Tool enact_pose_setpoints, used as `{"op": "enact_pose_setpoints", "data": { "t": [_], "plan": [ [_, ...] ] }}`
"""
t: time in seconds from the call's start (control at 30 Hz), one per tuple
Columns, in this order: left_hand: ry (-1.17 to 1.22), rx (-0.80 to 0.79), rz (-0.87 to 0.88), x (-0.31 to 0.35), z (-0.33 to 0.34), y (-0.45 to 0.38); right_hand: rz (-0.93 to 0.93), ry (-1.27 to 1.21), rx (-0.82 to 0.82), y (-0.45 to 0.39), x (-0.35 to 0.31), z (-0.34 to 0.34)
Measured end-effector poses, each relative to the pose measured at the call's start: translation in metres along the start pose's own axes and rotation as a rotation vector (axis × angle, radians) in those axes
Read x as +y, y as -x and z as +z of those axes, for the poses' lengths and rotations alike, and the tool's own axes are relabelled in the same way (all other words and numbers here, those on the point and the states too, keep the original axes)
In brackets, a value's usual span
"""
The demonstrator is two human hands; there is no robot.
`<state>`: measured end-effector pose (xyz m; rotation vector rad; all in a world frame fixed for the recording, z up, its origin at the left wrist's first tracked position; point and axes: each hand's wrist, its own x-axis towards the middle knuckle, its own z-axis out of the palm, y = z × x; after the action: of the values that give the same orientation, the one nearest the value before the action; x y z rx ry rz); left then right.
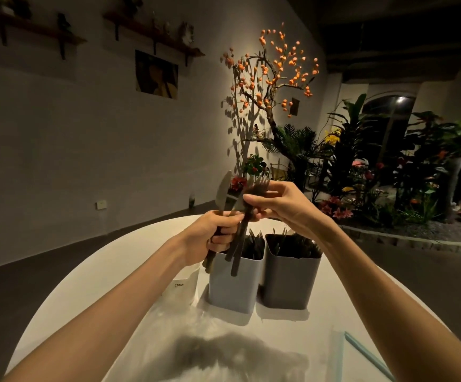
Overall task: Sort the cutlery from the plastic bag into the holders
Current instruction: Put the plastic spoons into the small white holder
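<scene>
My left hand (218, 232) grips a bundle of dark-handled cutlery (237, 213) upright above the holders; a knife blade (222, 193) sticks out at the top. My right hand (276, 206) pinches a fork (258, 187) from that bundle near its tines. Below stand two square holders side by side: a light grey holder (233, 288) on the left and a dark grey holder (288, 282) on the right, both with cutlery inside. The clear plastic bag (223, 351), holding a dark heap of cutlery, lies at the near edge of the white table (86, 293).
A white card with small lettering (181, 285) lies left of the light holder. A light blue strip (369, 357) lies on the table at the near right. Beyond the table are a dark floor, a white wall and a bed of plants.
</scene>
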<state>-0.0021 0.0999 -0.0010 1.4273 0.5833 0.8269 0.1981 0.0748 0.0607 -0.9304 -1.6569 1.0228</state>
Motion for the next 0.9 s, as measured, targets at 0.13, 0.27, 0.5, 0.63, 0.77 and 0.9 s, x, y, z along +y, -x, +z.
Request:
{"op": "enact_pose_setpoints", "data": {
  "t": [0.13,0.27,0.5,0.63,0.77,0.9],
  "plan": [
    [0.094,0.175,0.02,-0.005,-0.014,-0.008,-0.068,-0.025,0.172,-0.012,0.003,-0.013],
    [-0.108,0.26,0.0,-0.01,-0.022,-0.013,-0.141,0.113,0.298,-0.026,0.001,-0.018],
    [-0.135,0.443,-0.049,-0.021,-0.02,-0.029,-0.078,0.292,0.299,-0.04,0.026,-0.003],
    [-0.166,0.427,-0.083,-0.027,-0.019,-0.03,-0.057,0.365,0.263,-0.041,0.034,0.0],
    [-0.163,0.429,-0.118,-0.033,-0.022,-0.032,-0.107,0.338,0.284,-0.044,0.023,-0.002],
    [-0.151,0.459,-0.126,-0.036,-0.023,-0.033,0.009,0.475,0.134,-0.048,0.025,-0.002]
  ]
}}
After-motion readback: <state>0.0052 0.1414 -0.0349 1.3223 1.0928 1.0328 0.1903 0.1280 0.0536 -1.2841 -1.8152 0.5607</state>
